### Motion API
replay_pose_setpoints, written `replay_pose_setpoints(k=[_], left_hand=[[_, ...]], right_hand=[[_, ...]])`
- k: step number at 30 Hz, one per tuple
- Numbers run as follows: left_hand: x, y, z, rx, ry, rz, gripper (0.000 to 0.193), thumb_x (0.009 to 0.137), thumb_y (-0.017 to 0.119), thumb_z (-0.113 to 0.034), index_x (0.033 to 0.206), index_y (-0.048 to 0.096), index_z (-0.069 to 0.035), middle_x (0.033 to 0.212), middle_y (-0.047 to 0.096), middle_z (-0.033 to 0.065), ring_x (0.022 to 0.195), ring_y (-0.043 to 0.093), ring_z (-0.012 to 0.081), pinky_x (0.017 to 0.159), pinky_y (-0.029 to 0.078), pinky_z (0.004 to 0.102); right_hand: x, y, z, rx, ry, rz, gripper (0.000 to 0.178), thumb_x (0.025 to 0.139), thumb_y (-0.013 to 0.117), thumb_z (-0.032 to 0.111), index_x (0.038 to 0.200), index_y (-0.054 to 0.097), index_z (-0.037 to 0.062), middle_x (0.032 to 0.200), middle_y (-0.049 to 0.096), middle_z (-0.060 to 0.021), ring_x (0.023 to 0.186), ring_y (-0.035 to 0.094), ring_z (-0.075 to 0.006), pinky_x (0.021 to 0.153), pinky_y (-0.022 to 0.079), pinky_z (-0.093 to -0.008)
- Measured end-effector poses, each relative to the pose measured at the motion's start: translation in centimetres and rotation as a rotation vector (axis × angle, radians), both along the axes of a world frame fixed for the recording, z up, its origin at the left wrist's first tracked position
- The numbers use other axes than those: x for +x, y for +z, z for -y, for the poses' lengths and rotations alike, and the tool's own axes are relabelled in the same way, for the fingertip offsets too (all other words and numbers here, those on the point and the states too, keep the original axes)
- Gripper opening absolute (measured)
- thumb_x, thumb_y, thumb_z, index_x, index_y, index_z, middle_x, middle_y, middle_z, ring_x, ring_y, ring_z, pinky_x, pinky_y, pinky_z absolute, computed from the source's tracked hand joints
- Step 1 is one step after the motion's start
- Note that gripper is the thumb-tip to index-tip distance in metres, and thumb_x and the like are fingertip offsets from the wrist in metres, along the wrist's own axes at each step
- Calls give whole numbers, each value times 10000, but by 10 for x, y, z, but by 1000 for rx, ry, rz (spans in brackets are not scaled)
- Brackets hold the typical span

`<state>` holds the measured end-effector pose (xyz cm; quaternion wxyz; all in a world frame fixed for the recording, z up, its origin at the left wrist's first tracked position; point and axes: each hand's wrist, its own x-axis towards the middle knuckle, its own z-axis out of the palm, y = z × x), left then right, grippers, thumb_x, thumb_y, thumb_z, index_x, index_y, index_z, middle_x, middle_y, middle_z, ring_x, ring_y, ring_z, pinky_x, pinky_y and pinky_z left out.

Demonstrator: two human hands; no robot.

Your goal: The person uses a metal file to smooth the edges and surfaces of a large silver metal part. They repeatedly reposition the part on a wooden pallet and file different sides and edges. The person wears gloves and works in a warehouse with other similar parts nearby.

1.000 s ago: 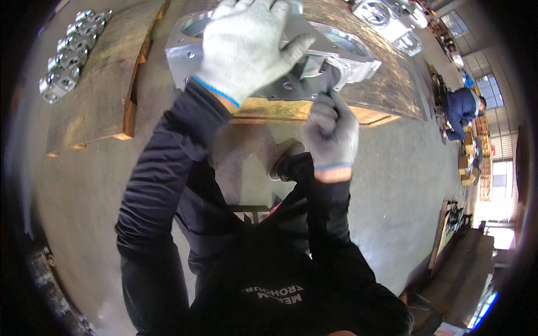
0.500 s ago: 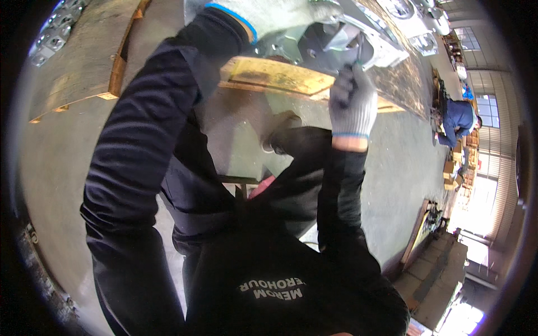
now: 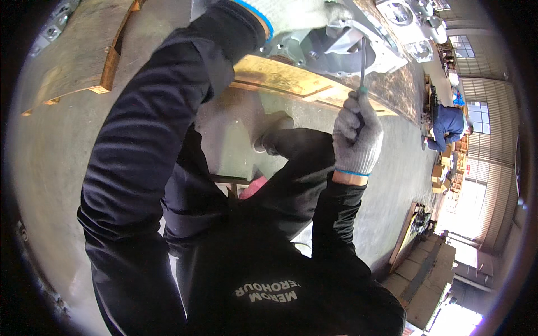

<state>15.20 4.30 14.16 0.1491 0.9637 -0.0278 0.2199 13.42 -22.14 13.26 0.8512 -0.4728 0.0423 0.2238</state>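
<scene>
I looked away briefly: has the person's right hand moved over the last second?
Yes: judged against the wooden pallet, the right hand has drawn back, toward the person's body.

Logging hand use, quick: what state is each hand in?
Left hand: at the metal casting, partly out of frame; open or closed cannot be told.
Right hand: closed, holding a thin-shafted tool.

The left arm (image 3: 140, 131) bends forward; the right grip (image 3: 358, 131) is curled.
</scene>
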Motion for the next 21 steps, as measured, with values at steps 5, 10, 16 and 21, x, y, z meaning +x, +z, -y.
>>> replay_pose_setpoints(k=[5, 10, 16, 21], left_hand=[[-2, 2, -2, 10, 8, 12, 551, 1099, 330, -441, 1444, 533, -63, 1413, 544, 148, 1294, 504, 263, 1094, 395, 392], [-5, 2, -2, 19, 33, 18, 552, 1091, 341, -454, 1426, 543, -65, 1385, 551, 146, 1266, 512, 262, 1072, 401, 392], [-1, 3, -2, 24, 26, 20, 554, 1082, 353, -470, 1403, 556, -68, 1350, 559, 143, 1232, 522, 260, 1045, 409, 393], [-5, 3, -2, 27, 37, 31, 555, 1074, 363, -483, 1384, 566, -70, 1321, 567, 140, 1203, 531, 259, 1022, 416, 394]], right_hand=[[20, 3, -2, -110, 56, 115, 161, 1058, 605, 191, 1078, 613, 32, 808, 520, 33, 610, 423, -40, 458, 275, -171], [6, 1, 4, -212, -75, 56, 204, 1052, 616, 218, 1106, 635, 23, 819, 536, 28, 574, 418, -33, 424, 255, -177], [10, 0, -6, -152, 44, 225, 182, 1050, 613, 202, 1078, 631, 22, 803, 541, 30, 617, 446, -33, 495, 333, -176], [7, -21, 0, -286, -59, 243, 179, 1054, 613, 208, 1074, 635, 31, 771, 494, 51, 562, 399, -30, 474, 294, -185]])
